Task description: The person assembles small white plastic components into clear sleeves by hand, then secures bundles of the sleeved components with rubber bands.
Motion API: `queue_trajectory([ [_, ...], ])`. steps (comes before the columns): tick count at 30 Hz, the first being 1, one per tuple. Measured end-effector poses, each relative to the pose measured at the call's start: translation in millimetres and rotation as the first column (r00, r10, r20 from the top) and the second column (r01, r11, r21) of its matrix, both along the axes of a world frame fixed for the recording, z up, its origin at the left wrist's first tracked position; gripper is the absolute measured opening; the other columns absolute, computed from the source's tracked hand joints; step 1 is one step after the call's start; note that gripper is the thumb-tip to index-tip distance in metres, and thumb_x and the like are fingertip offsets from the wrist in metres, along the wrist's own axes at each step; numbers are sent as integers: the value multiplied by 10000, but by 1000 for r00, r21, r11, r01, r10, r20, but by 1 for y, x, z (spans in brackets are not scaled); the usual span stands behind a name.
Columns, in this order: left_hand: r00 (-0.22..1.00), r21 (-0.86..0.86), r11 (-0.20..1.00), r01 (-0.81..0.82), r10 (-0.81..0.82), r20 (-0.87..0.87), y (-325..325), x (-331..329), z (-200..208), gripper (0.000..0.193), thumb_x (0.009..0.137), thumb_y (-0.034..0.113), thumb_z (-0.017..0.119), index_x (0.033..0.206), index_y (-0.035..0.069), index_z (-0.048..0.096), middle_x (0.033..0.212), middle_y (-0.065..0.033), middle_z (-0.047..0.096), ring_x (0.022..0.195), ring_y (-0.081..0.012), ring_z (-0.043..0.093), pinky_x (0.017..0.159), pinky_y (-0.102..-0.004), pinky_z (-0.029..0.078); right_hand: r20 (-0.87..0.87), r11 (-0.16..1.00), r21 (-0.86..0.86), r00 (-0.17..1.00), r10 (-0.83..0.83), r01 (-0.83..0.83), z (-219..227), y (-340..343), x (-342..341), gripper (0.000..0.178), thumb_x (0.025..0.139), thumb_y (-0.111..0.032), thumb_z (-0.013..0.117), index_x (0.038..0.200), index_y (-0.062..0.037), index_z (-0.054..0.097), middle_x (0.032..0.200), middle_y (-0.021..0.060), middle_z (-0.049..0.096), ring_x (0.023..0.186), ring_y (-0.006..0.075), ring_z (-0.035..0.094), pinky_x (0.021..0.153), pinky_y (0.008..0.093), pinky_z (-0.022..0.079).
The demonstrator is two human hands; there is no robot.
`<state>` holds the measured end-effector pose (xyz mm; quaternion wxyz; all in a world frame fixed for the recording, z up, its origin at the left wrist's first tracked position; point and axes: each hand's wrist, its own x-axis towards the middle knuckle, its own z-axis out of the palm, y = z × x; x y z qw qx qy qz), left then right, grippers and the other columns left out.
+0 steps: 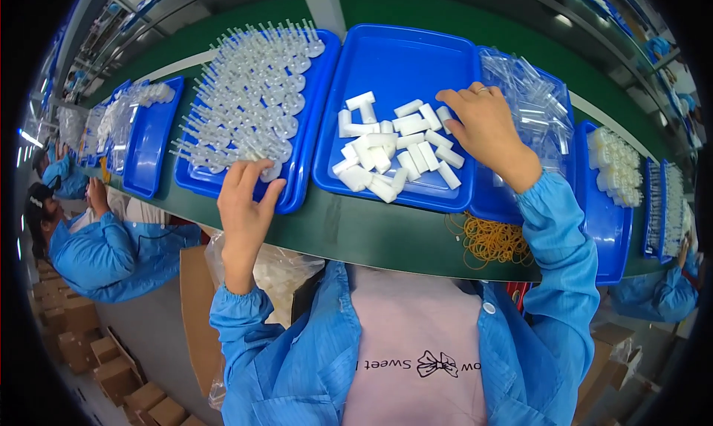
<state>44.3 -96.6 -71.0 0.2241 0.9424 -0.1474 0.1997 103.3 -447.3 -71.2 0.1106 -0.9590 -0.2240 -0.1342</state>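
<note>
My left hand (247, 197) is at the near edge of the left blue tray (306, 155), thumb and forefinger closed about the rim of a clear piece with a round disc base (272, 171). Many similar clear pieces with thin stems (256, 84) lie in slanting rows across that tray. Over the right side of the middle blue tray (408, 54) reaches my right hand (483, 121). Its fingers are spread, thumb and forefinger apart around a white block (444, 115) at the edge of a loose pile of white blocks (408, 140). A ring shows on one finger.
Clear plastic tubes (531, 99) fill a tray at right, partly behind my right arm. Yellow rubber bands (494, 240) lie on the green bench (371, 236). Farther right sits a tray of whitish parts (615, 166). An open carton (197, 307) stands below. Co-workers (93, 240) sit at left.
</note>
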Motion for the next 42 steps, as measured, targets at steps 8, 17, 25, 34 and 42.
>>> queue_trajectory([
  [8, 997, 18, 999, -34, 33, 67, 4, -5, -4, 199, 789, 3, 647, 977, 39, 595, 915, -119, 575, 807, -277, 610, 682, -331, 484, -14, 980, -198, 1000, 18, -21, -31, 5, 18, 263, 749, -54, 618, 1010, -76, 599, 783, 105, 616, 832, 283, 601, 718, 399, 435],
  [17, 975, -847, 529, -46, 209, 77, 2, -41, -1, 280, 883, 41, 600, 1136, 6, 485, 1026, -129, 601, 975, -195, 605, 823, -329, 527, -32, 983, 152, 994, 109, -103, 19, 9, 4, 325, 743, 38, 519, 1036, -87, 581, 831, 135, 562, 764, 315, 574, 670, 400, 469],
  [25, 989, -973, 194, 123, 62, 137, -8, -49, 16, 304, 853, 32, 633, 1127, 44, 503, 1122, -94, 533, 975, -206, 589, 867, -362, 494, -33, 737, 448, 815, 578, -505, -3, 134, 13, 233, 721, -27, 571, 945, -82, 608, 814, 141, 629, 808, 356, 615, 658, 447, 470],
  [34, 987, -963, 235, 131, 60, 149, -5, -67, 17, 263, 859, 51, 631, 1088, 58, 501, 1114, -87, 538, 937, -190, 594, 832, -339, 500, -124, 802, 44, 794, 596, -595, -11, 172, 9, 275, 711, -19, 586, 984, -52, 599, 692, 171, 615, 670, 357, 628, 549, 459, 453],
  [42, 998, -980, 187, 70, -10, 70, -22, -57, 16, 270, 825, 87, 677, 1032, 45, 508, 1037, -74, 517, 861, -182, 598, 785, -337, 506, -132, 851, 310, 867, 481, -425, 41, 124, -22, 196, 857, -227, 567, 806, -41, 599, 659, 174, 608, 667, 361, 615, 531, 463, 436],
])
